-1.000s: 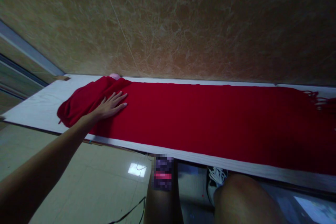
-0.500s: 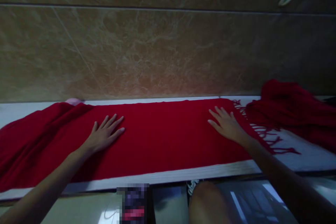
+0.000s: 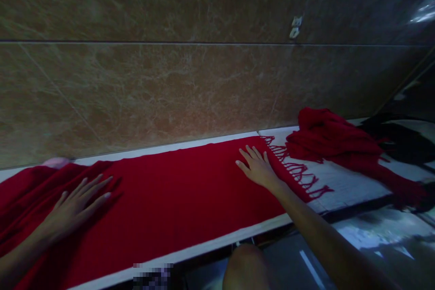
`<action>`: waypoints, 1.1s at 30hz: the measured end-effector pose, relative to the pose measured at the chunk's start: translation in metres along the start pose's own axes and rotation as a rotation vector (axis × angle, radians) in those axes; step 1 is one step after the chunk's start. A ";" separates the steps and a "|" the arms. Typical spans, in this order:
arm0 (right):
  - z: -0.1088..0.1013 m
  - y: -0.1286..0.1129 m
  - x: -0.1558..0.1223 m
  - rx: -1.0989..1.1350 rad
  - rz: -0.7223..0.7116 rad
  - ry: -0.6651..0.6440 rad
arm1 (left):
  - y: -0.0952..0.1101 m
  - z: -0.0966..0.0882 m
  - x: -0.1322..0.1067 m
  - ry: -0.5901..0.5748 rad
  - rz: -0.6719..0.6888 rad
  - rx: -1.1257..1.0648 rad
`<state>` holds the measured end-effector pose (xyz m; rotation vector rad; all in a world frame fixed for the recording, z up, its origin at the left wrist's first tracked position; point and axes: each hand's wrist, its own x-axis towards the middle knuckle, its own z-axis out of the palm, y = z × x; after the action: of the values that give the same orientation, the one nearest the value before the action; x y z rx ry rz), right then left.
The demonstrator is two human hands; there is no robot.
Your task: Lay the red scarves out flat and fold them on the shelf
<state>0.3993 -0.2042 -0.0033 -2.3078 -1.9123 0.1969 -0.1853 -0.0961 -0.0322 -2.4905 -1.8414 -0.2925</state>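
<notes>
A red fringed scarf [image 3: 176,195] lies spread along a narrow white surface. Its right part is flat, while folds run through the left end. My right hand [image 3: 258,167] rests flat on it with fingers spread, close to the tasselled edge. Over the folded left part is my left hand [image 3: 76,206], fingers apart and a shadow beside them; it seems slightly raised off the cloth. Neither hand grips anything. Dark red fringe [image 3: 299,172] fans out beyond the scarf's right edge.
A crumpled red cloth [image 3: 333,138] is heaped to the right, with a black item [image 3: 404,142] behind it. Brown marble-look tiles [image 3: 170,90] form the wall, bearing a small white fitting [image 3: 295,27]. A pink thing [image 3: 56,162] shows at the back left. A knee [image 3: 244,267] is below the front edge.
The view has swung to the right, showing more of the heaped cloth and the black item. My left hand has moved left along the scarf; my right hand remains near the fringe.
</notes>
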 end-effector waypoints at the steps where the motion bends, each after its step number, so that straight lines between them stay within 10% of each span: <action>1: 0.001 0.002 0.002 -0.010 0.015 0.004 | 0.000 0.002 0.001 -0.022 -0.023 -0.013; 22: 0.044 0.033 0.025 -0.135 -0.019 0.106 | 0.044 -0.019 0.002 -0.242 -0.197 0.045; 27: 0.041 0.032 0.024 -0.120 -0.013 0.089 | 0.095 -0.036 -0.017 -0.061 -0.129 -0.048; 33: 0.038 0.029 0.023 -0.106 -0.003 0.085 | 0.160 -0.042 -0.096 -0.028 0.141 -0.362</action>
<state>0.4247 -0.1862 -0.0467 -2.3385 -1.9282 -0.0033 -0.0658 -0.2407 0.0066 -2.8529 -1.7430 -0.6400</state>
